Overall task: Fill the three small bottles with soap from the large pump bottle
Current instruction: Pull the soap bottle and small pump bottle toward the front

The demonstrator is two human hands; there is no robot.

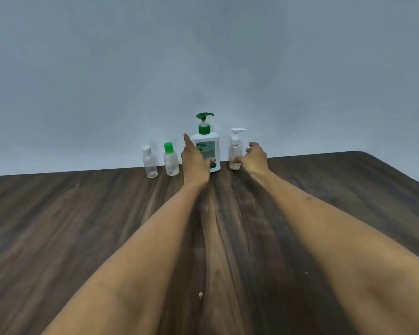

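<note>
left hand [195, 163] at pump bottle [207, 151] — right hand [254, 158] at spray bottle [235, 153]

Both bare forearms extend forward and converge slightly toward the pump bottle [206, 151]. Left hand [196, 163]: back of hand up, in front of the pump bottle's left side, one finger extended straight upward and forward, thumb lying across the bottle's lower front. It encloses nothing. Right hand [255, 157]: just right of the pump bottle, palm down, fingers loosely curled, thumb and fingertips spread apart, nothing clearly gripped. Wrists straight.
</note>
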